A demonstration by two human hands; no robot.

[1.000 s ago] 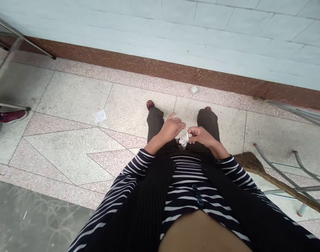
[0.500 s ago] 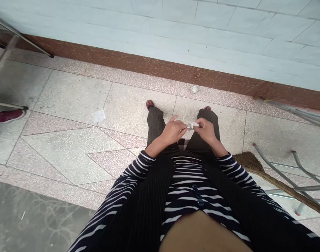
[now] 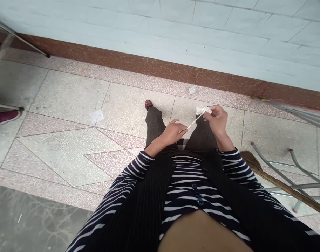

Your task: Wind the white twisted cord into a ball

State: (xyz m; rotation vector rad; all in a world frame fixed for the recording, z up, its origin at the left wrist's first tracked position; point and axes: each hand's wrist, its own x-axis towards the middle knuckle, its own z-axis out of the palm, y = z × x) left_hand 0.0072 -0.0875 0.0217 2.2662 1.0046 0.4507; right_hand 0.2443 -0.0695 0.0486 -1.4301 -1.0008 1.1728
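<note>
My right hand (image 3: 217,119) pinches a small white bundle of cord (image 3: 202,110), held out over my right knee. From the bundle a white strand (image 3: 194,121) runs slanting down to my left hand (image 3: 173,132). Thumb and forefinger of the left hand are closed on that strand, while its other fingers are loosely bent. Between the two hands the strand looks taut. Whether the white material is string or a strip of cloth is hard to make out.
A broom (image 3: 280,182) and a metal-legged stool (image 3: 293,175) lie to my right. White paper (image 3: 97,116) and a small round white thing (image 3: 192,90) are on the tiled floor. Another person's shoe (image 3: 6,116) shows at the left, beside metal legs. A tiled wall (image 3: 175,38) stands ahead.
My right hand has moved up and to the right with the white bundle, away from the left hand. A length of strand now stretches between them. My left hand has barely moved.
</note>
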